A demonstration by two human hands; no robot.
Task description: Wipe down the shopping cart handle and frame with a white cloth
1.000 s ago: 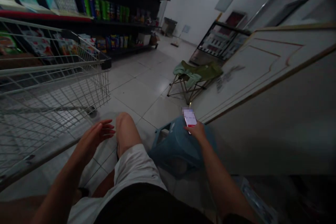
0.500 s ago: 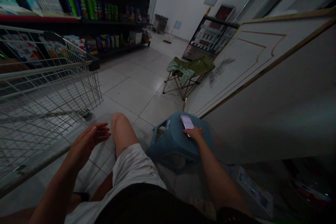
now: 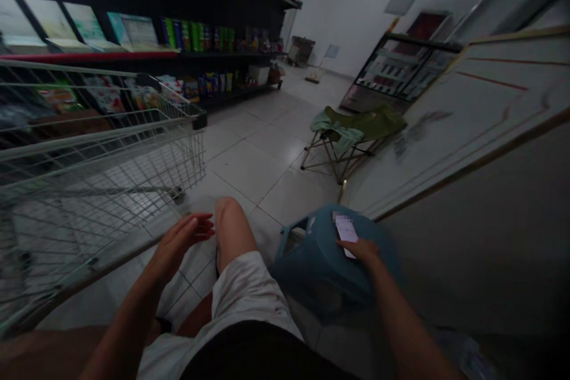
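Note:
A smartphone (image 3: pixel 346 229) with a lit pale screen lies on the seat of a blue plastic stool (image 3: pixel 324 249) to my right. My right hand (image 3: pixel 364 251) grips its lower end, the thumb across the screen and the other fingers at the right edge, partly hidden. My left hand (image 3: pixel 186 239) is raised in the air beside my bare knee (image 3: pixel 234 225). Its fingers are stretched out and slightly curved, and nothing is in it. Close by on the left is a wire shopping cart (image 3: pixel 133 157).
Dark shelves (image 3: pixel 249 54) with cans, packets and books run along the left. A green folding chair (image 3: pixel 365 127) with a cloth on it stands ahead, before a black rack (image 3: pixel 392 74). A white panel (image 3: pixel 445 113) with gold trim borders the right side.
The view has swung left, so everything sits further right and lower. The red strip low on the phone's screen no longer shows. Both hands keep nearly the same pose.

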